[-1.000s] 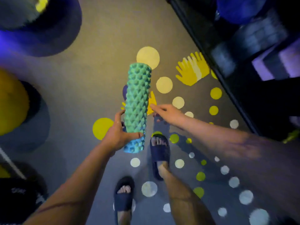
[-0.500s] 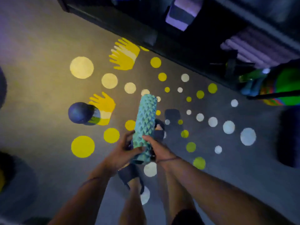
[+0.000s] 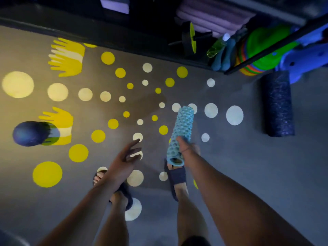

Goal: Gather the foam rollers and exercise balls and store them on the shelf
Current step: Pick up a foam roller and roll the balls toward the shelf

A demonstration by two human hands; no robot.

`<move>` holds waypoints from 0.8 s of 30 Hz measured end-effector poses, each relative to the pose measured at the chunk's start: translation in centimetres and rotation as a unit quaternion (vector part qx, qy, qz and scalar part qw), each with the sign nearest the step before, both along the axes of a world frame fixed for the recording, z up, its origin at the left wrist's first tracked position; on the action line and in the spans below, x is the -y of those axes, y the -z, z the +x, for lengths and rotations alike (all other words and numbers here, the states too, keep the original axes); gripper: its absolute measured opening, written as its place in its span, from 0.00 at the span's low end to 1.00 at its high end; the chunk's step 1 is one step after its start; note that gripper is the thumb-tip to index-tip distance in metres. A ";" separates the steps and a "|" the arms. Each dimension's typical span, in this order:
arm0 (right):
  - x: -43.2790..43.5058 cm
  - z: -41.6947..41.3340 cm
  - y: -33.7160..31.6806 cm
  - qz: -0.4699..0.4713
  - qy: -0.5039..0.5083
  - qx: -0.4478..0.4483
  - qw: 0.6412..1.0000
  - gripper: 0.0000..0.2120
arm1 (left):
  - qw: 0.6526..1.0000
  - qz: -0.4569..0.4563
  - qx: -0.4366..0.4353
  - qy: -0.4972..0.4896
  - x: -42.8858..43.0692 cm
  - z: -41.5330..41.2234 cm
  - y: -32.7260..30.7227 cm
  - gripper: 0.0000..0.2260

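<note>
My right hand [image 3: 187, 149] grips a light-blue knobbed foam roller [image 3: 182, 125] near its lower end, tilted up and away over the floor. My left hand [image 3: 126, 158] hangs free beside it with fingers spread and nothing in it. A dark blue ball [image 3: 28, 133] lies on the floor at the left. A dark speckled foam roller [image 3: 276, 103] lies on the floor at the right, below the shelf [image 3: 124, 35] that runs along the top of the view.
The shelf holds purple mats [image 3: 213, 16], a purple block [image 3: 115, 4], small dumbbells [image 3: 221, 57] and stacked coloured discs [image 3: 257, 52]. The grey floor has yellow and white dots and yellow hand prints [image 3: 67, 56]. My sandalled feet stand below my hands.
My left hand has let go of the light-blue roller, which my right hand alone now holds. The view has turned further toward the shelf, and the dark roller has come into sight.
</note>
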State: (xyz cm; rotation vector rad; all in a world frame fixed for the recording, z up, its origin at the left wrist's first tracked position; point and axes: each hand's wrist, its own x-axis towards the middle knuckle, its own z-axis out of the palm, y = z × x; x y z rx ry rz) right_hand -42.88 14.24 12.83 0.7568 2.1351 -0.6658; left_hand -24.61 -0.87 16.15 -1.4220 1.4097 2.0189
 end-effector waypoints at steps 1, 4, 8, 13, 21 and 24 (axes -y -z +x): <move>-1.1 -1.9 -0.2 0.025 -0.018 -0.012 0.999 0.33 | 1.000 -0.008 0.004 -0.002 -1.1 -1.3 -0.1 0.23; -4.4 -7.3 -0.5 0.019 -0.071 -0.072 0.995 0.28 | 0.999 -0.034 0.016 -0.020 -4.7 -4.9 -1.5 0.21; -7.9 -11.6 -3.2 0.033 -0.224 -0.084 0.970 0.21 | 0.999 -0.032 0.034 -0.024 -8.7 -8.9 -3.9 0.19; -11.6 -10.0 -5.3 0.007 -0.395 -0.025 0.919 0.21 | 0.994 -0.065 0.073 -0.050 -12.7 -10.1 -4.9 0.17; -12.0 -0.4 -6.3 -0.020 -0.536 0.065 0.842 0.15 | 0.971 -0.069 0.106 -0.202 -17.4 -2.8 -7.2 0.14; -10.8 4.4 -5.7 -0.008 -0.635 0.104 0.765 0.11 | 0.954 -0.070 0.160 -0.242 -18.9 4.4 -5.9 0.14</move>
